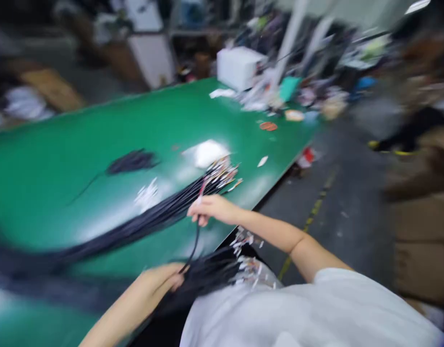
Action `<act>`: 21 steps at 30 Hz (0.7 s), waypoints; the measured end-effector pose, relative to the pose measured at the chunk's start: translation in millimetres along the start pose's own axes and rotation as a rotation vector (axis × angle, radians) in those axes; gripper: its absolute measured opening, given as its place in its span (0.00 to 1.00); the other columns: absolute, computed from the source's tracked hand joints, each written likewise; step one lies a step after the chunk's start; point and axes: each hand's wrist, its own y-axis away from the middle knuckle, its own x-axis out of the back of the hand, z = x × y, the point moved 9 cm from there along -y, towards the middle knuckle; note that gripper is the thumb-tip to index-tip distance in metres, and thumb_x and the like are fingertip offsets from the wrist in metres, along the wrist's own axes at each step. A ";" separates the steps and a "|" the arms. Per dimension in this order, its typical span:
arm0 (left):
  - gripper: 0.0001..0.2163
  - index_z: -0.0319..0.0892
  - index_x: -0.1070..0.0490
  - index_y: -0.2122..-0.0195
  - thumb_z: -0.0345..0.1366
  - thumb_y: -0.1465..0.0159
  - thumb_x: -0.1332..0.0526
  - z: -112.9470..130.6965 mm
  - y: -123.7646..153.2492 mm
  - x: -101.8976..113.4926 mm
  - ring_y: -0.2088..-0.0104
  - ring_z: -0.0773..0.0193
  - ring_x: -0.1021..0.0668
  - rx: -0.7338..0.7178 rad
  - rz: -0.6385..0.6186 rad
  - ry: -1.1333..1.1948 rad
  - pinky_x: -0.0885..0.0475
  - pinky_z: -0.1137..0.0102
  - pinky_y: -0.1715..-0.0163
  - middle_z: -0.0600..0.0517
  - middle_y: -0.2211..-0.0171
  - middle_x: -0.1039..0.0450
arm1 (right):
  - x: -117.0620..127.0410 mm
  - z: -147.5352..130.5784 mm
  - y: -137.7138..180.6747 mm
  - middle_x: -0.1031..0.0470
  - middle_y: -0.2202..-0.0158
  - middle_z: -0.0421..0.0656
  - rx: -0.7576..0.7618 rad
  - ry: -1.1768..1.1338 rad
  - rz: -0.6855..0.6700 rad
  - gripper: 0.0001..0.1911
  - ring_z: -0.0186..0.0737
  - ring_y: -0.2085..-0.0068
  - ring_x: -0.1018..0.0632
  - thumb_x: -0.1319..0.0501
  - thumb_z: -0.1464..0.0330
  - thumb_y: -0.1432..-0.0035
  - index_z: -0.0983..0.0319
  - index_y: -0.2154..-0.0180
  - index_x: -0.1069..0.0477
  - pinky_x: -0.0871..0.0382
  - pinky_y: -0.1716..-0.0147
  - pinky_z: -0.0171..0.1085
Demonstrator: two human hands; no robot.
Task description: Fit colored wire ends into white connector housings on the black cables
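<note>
My right hand is closed in a pinch on a single black cable at the near edge of the green table. That cable runs down to my left hand, which is closed on a bundle of black cables lying by my lap, its white-tagged ends pointing right. A long, thick bundle of the same black cables lies across the table, with its tagged ends just beyond my right hand. The picture is smeared by motion.
A smaller black cable bunch lies further back on the table. A white box and mixed clutter sit at the far end. Grey floor with a yellow line runs to the right, beside cardboard boxes.
</note>
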 end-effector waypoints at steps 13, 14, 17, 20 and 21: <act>0.12 0.43 0.25 0.47 0.39 0.27 0.43 -62.0 -0.2 -51.7 0.54 0.65 0.20 0.121 0.021 0.542 0.30 0.72 0.51 0.50 0.53 0.19 | -43.1 57.6 -48.7 0.23 0.76 0.40 -0.195 0.216 -0.242 0.22 0.31 0.81 0.25 0.25 0.51 0.51 0.64 0.72 0.22 0.31 0.81 0.30; 0.12 0.44 0.24 0.49 0.40 0.27 0.43 -72.0 -0.3 -42.7 0.55 0.65 0.20 0.170 0.132 0.565 0.30 0.71 0.51 0.51 0.53 0.19 | -45.9 61.4 -51.6 0.24 0.76 0.40 -0.213 0.257 -0.264 0.22 0.31 0.81 0.25 0.25 0.51 0.51 0.63 0.73 0.23 0.31 0.80 0.30; 0.11 0.42 0.26 0.52 0.42 0.31 0.39 -108.8 5.6 -12.3 0.62 0.69 0.22 0.331 0.558 0.725 0.29 0.72 0.56 0.52 0.58 0.21 | -58.2 75.9 -58.2 0.24 0.78 0.41 -0.283 0.360 -0.359 0.23 0.32 0.81 0.25 0.27 0.49 0.50 0.63 0.73 0.23 0.32 0.79 0.31; 0.14 0.40 0.27 0.55 0.44 0.36 0.34 -128.5 5.6 4.0 0.65 0.71 0.23 0.313 0.817 0.893 0.29 0.73 0.61 0.53 0.62 0.23 | -72.7 88.2 -59.9 0.25 0.81 0.40 -0.352 0.416 -0.445 0.23 0.32 0.81 0.26 0.27 0.49 0.51 0.63 0.74 0.24 0.32 0.78 0.32; 0.15 0.40 0.27 0.57 0.44 0.38 0.32 -130.7 2.5 6.1 0.66 0.71 0.24 0.291 0.840 0.918 0.29 0.74 0.62 0.54 0.63 0.23 | -76.6 90.9 -59.8 0.26 0.82 0.40 -0.369 0.433 -0.464 0.23 0.32 0.81 0.26 0.27 0.49 0.51 0.63 0.74 0.24 0.32 0.78 0.32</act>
